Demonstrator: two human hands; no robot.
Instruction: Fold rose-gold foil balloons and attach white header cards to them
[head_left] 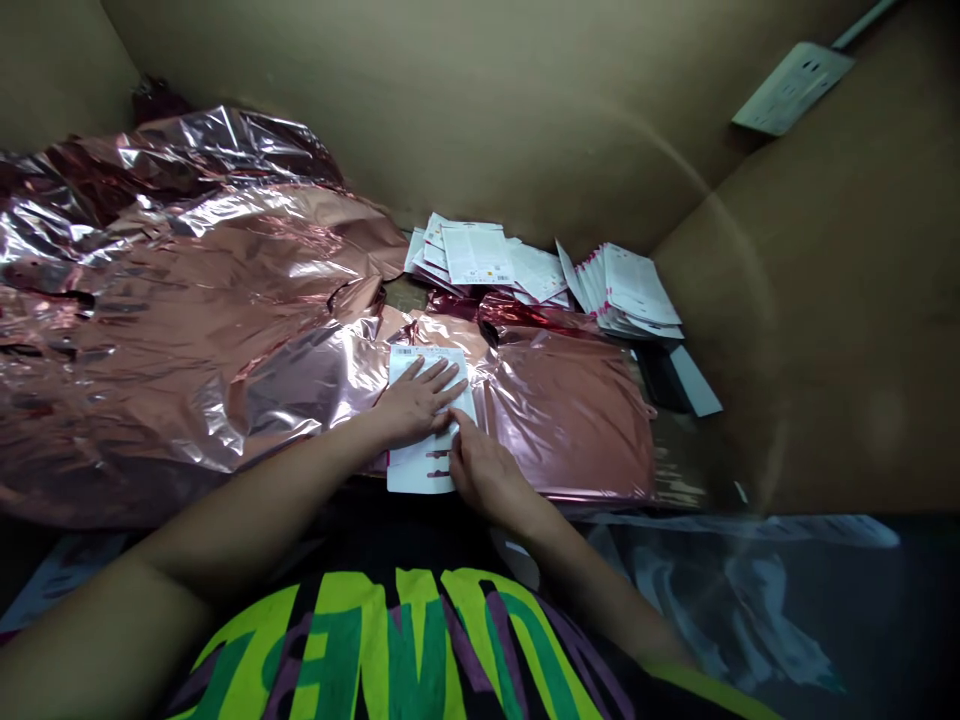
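A white printed packaging card (411, 472) lies in front of me, with a barcode at its top left and cut slots at its lower right. My left hand (414, 404) rests flat across its upper half, fingers spread. At the card's right edge, my right hand (480, 462) has its fingers curled and its thumb and fingertip pinching the edge beside the slots. Beneath and around the card is shiny rose-gold foil (574, 410), smooth on the right and crumpled on the left.
Behind the foil lie a loose pile of white cards (476, 255) and a fanned stack of cards (637, 290). A large heap of foil (187, 270) covers the left side. Brown walls enclose the back and right; a power strip (793, 88) is fixed at upper right. Clear plastic (750, 600) hangs at lower right.
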